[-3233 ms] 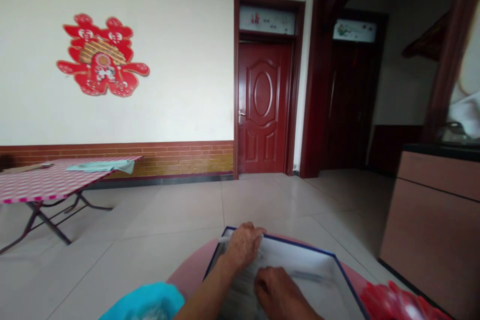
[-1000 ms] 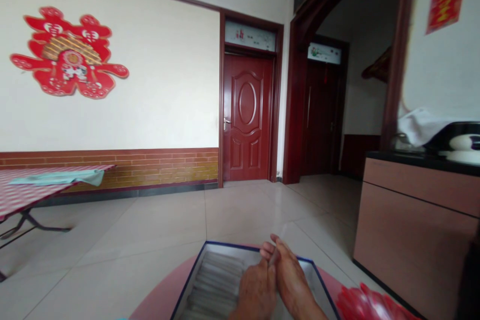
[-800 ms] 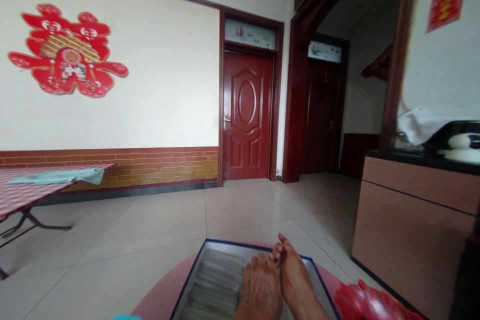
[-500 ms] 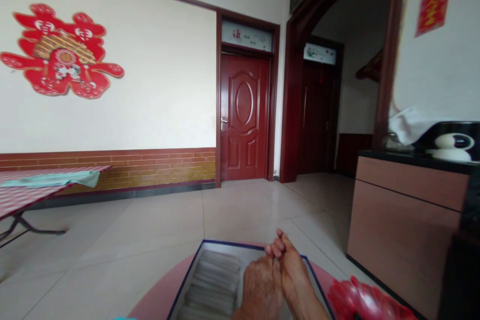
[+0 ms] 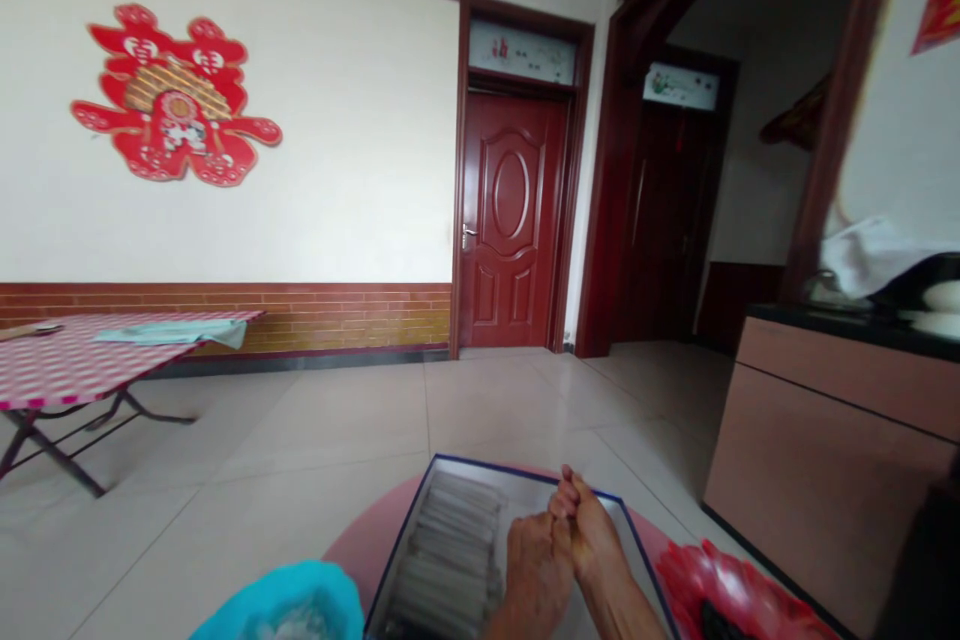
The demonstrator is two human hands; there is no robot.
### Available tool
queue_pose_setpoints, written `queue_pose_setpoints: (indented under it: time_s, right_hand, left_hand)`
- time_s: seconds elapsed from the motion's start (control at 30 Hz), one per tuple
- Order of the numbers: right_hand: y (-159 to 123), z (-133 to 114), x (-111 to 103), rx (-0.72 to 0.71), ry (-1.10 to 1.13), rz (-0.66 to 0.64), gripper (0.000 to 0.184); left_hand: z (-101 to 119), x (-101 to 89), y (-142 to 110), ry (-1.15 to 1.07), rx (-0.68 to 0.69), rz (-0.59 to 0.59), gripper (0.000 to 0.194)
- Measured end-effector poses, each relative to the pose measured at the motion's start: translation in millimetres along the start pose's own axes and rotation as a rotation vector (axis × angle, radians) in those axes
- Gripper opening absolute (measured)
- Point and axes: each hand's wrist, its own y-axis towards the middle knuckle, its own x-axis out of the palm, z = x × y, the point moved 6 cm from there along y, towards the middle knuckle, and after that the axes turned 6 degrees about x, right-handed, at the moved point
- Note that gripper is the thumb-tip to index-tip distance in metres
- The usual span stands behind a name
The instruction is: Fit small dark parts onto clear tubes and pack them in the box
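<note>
- The left hand (image 5: 532, 580) and right hand (image 5: 592, 545) meet, fingers pinched narrow together; anything between them is too small to tell.
- Rows of white sticks (image 5: 446, 560) lie at 9 o'clock from the fingers, apparently running crosswise; the left hand is nearer.
- Their dark-blue-rimmed box (image 5: 487, 466) rests on a round pink surface (image 5: 375, 560), its right wall just beside the right wrist.
- A cyan plastic bag (image 5: 289, 600) sits at 7 o'clock, a red plastic bag (image 5: 720, 585) at 4 o'clock.
</note>
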Motion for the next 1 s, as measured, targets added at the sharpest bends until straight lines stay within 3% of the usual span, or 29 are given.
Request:
queue_pose_setpoints:
  time_s: [0.2,0.33,0.43,0.57,0.7,0.87,1.0]
  right_hand:
    - [-1.7,13.1,-20.0,-0.040,-0.040,0.033,0.013]
    - [8.3,12.9,-38.6,-0.116,-0.039,0.136,0.018]
    - [14.7,5.8,-46.7,-0.168,-0.023,0.182,0.015]
    - [14.5,3.2,-46.6,-0.129,-0.052,0.139,0.006]
    - [10.7,14.2,-44.6,-0.041,-0.121,0.094,0.012]
    - [9.5,39.4,-44.3,0.087,-0.263,0.087,0.024]
    - [5.0,45.7,-37.0,-0.027,-0.816,0.040,0.031]
  left_hand:
    - [-5.6,6.9,-17.7,0.168,0.030,-0.040,0.046]
    - [-16.5,21.7,-29.9,0.430,0.011,-0.019,0.037]
    - [-24.9,32.2,-34.7,0.554,0.002,0.004,0.035]
    - [-37.2,34.2,-31.5,0.567,0.064,0.052,0.030]
    - [-54.5,11.7,-21.3,0.588,0.093,0.129,0.025]
    - [-74.0,-49.5,3.8,0.558,0.050,0.197,0.026]
    - [-88.3,-91.0,25.8,0.584,0.041,0.234,0.033]
